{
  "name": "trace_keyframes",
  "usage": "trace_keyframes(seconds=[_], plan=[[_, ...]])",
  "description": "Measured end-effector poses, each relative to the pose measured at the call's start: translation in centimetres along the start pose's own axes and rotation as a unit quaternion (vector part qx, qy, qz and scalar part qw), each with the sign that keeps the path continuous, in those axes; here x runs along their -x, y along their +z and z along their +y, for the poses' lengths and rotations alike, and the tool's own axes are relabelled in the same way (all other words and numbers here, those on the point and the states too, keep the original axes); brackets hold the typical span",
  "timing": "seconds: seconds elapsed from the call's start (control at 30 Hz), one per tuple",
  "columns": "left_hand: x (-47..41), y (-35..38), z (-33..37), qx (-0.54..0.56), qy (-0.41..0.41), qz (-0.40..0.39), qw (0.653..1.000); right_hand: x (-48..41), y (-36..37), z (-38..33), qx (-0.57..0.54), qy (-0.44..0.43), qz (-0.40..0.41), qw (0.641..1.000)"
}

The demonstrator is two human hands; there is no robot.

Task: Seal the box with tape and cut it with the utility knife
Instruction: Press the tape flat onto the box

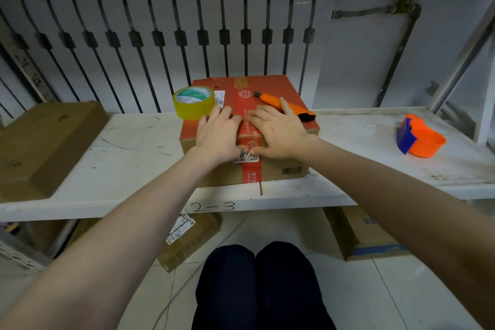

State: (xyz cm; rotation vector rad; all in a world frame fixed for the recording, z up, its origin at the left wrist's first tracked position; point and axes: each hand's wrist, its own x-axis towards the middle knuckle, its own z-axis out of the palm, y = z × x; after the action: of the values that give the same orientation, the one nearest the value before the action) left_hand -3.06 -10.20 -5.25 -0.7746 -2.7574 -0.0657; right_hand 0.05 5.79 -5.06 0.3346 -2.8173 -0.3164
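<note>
On top of the box [270, 88], which sits mid-shelf, left hand [218, 132] and right hand [278, 130] lie flat, fingers spread, grasping nothing, pressing either side of the red center strip. Tape roll [193, 105] overhangs the box's far-left edge, utility knife [284, 106] touches the right fingertips. Risk: a nudge knocks either off.

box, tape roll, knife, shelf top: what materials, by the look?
Box: corrugated cardboard, brown sides, matte red printed top.
Tape roll: clear yellowish plastic film, glossy, on a printed core, likely card.
Knife: orange plastic body, dark end cap; no blade visible.
Shelf: white painted board, scuffed and scratched; wood or metal underneath, cannot tell.
</note>
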Motion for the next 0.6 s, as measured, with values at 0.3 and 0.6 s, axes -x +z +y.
trace_keyframes(seconds=[0.3, 0.6], plan=[[1.1, 0.1, 0.2, 0.05, -0.059, 0.047, 0.996, 2.4, 1.8, -0.4, -0.021, 0.05, 0.115, 0.992], [1.0, 0.3, -0.1, -0.018, 0.003, 0.041, 0.999, 1.7, 1.5, -0.3, -0.056, 0.008, 0.137, 0.989]])
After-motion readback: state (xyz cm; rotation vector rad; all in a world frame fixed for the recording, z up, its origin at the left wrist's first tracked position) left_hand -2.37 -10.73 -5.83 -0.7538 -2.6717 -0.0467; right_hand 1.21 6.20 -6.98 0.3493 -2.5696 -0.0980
